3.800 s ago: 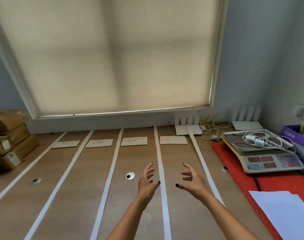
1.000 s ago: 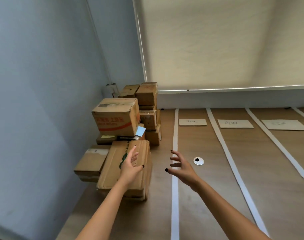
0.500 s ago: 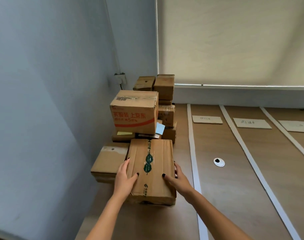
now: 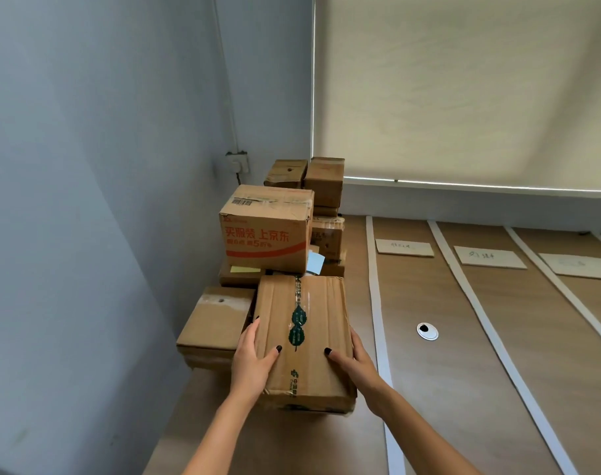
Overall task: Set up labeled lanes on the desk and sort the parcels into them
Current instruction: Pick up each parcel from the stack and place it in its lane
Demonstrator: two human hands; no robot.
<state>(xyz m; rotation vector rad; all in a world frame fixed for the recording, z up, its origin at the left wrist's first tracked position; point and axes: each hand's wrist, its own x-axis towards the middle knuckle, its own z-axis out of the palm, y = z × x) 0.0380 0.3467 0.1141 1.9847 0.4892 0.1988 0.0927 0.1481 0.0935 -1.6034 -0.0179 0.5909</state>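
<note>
Hands clasp a flat cardboard parcel [image 4: 302,337] from either side: left hand [image 4: 252,359] and right hand [image 4: 355,363], each grip curled round an edge, thumbs on top. It sits at the tabletop's [image 4: 463,389] left end, before stacked boxes [image 4: 268,231], beside white tape lanes [image 4: 377,320].

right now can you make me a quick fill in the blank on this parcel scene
1. Both hands, left hand and right hand, hold the flat parcel sealed with ____ printed tape.
2. The box with red lettering sits ____ that parcel.
3. White tape strips divide the desk into ____.

Missing words: green; behind; lanes
</note>
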